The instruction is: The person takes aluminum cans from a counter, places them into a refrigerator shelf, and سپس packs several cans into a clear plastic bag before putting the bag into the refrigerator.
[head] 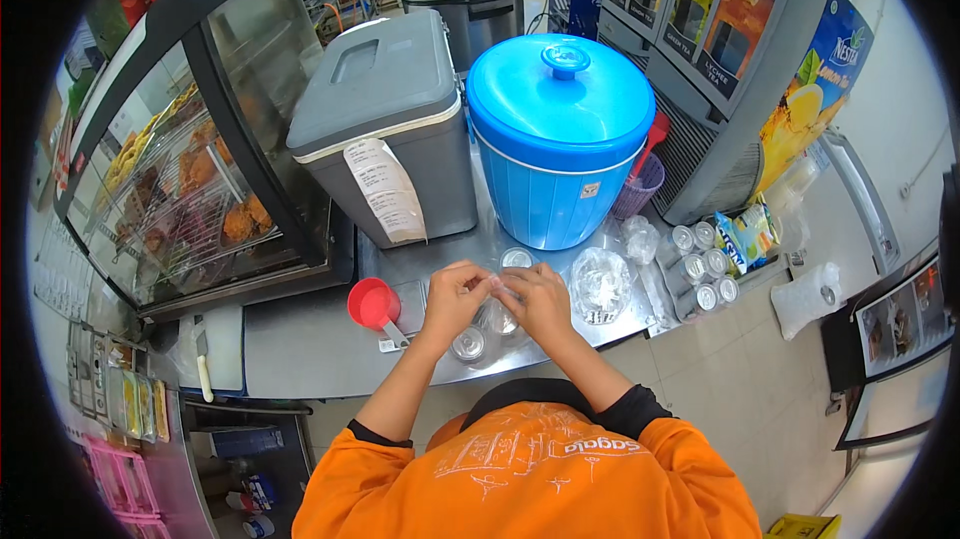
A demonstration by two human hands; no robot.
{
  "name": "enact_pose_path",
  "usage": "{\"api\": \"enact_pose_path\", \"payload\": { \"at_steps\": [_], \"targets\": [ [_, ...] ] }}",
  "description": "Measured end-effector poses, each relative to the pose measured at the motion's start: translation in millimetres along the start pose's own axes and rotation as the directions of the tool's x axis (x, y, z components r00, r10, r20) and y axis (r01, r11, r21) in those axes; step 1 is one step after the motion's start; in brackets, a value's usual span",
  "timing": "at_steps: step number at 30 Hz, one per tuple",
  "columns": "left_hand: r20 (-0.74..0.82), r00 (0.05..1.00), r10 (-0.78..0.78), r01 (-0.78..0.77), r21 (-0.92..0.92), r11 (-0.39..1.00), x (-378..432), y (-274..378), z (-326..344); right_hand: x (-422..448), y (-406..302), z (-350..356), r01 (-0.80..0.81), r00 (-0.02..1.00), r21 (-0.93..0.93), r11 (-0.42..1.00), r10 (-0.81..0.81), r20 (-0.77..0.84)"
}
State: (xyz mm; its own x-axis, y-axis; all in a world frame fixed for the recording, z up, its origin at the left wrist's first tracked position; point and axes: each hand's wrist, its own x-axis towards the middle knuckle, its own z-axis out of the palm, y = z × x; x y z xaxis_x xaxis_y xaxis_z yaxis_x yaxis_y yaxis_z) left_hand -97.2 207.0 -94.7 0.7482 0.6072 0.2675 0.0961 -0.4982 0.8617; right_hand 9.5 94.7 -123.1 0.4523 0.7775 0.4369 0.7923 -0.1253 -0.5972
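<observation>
My left hand [456, 299] and my right hand [538, 300] meet over the steel counter, fingertips pinched together. Between them is a small piece of clear plastic [496, 281], too small to make out fully. Clear containers with round silvery lids stand around my hands: one container [469, 344] below my left hand, another container [516, 258] just behind the fingers, and one [501, 320] partly hidden between the hands. To the left, a red measuring scoop [373, 305] with a pale handle rests on the counter. Right of my right hand lies a clear plastic bag [600, 285].
Behind my hands stand a grey cooler box [382, 88] and a blue lidded bucket [559, 194]. A heated display case [225, 164] with fried chicken is at left, near a knife [203, 366]. Several lidded containers [694, 266] and a drink dispenser [697, 111] are at right.
</observation>
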Motion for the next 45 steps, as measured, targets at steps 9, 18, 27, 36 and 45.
{"api": "enact_pose_path", "payload": {
  "at_steps": [9, 18, 27, 36, 45],
  "targets": [
    [-0.017, 0.995, -0.094, 0.093, -0.051, 0.994, 5, 5, 6, 2, 14, 0, -0.053, 0.998, 0.212, 0.976, 0.06, -0.029],
    [0.081, 0.929, -0.361, 0.343, -0.551, 0.761, -5, -14, 24, -7, 25, 14, -0.044, 0.999, 0.078, 0.996, 0.041, 0.033],
    [-0.316, 0.845, -0.432, 0.245, -0.489, 0.837, -104, -15, -20, 60, 30, -11, 0.401, 0.612, 0.192, 0.896, -0.417, 0.672],
    [-0.145, 0.676, -0.722, 0.419, -0.73, 0.539, -162, -51, 38, 78, -1, -8, 0.574, 0.505, 0.144, 0.806, -0.487, 0.712],
    [-0.009, 0.591, -0.806, 0.117, -0.988, 0.097, -142, -43, 47, 49, -27, -91, 0.487, 0.669, 0.11, 0.866, -0.451, 0.59]
  ]
}}
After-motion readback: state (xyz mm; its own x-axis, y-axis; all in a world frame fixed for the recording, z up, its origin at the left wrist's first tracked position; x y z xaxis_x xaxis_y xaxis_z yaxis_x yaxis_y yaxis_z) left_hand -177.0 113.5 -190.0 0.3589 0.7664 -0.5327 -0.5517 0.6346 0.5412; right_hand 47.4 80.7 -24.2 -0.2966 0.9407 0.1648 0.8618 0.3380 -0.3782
